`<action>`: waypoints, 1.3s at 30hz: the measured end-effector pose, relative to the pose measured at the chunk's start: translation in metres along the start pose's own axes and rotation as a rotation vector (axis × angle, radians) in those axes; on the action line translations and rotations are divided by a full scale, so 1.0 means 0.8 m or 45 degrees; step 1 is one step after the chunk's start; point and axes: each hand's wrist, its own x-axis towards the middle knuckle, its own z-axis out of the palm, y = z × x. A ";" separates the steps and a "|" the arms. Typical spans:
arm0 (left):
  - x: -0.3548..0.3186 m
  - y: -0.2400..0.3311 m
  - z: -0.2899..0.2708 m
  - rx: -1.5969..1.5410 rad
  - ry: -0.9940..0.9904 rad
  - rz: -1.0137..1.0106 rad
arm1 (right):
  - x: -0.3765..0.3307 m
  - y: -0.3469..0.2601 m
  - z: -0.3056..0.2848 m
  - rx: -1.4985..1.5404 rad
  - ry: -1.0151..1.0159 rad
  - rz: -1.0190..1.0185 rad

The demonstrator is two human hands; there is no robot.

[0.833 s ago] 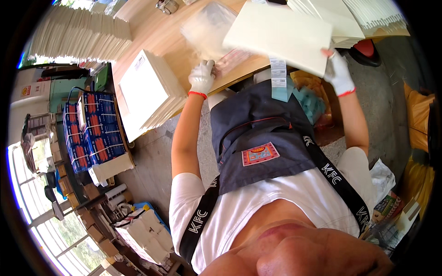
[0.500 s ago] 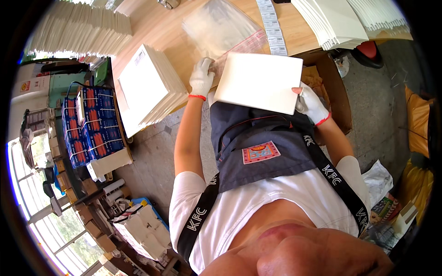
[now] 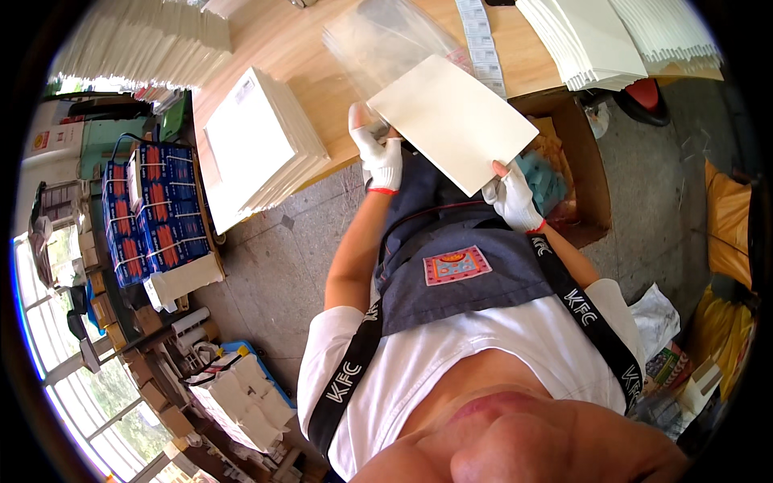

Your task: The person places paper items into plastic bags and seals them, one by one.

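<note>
A flat white rectangular booklet [image 3: 455, 125] is tilted over the desk's front edge and my lap. My right hand [image 3: 513, 197], in a white glove with bare fingertips, grips its near corner with the thumb on top. Beside its left corner is my left hand [image 3: 377, 153], gloved the same way, fingers apart and the thumb side close to the booklet's edge. Part of that hand's fingertips is hard to make out. Clear plastic bags [image 3: 382, 40] lie on the desk behind the booklet, which partly covers them.
A stack of white booklets [image 3: 258, 149] stands on the desk [image 3: 310, 48] at left, with taller piles [image 3: 145, 40] behind. A label strip [image 3: 481, 48] and more white stacks [image 3: 576, 40] are at right. Below the desk sits an open cardboard box [image 3: 592, 173].
The booklet has turned clockwise, its far edge now further over the bags. My left hand has come off the bags, nearer the booklet's left corner. My right hand has moved left and nearer.
</note>
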 end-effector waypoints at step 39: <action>-0.052 -0.012 -0.072 -0.170 -0.434 -1.000 | 0.108 0.055 0.057 -1.931 -0.582 -0.547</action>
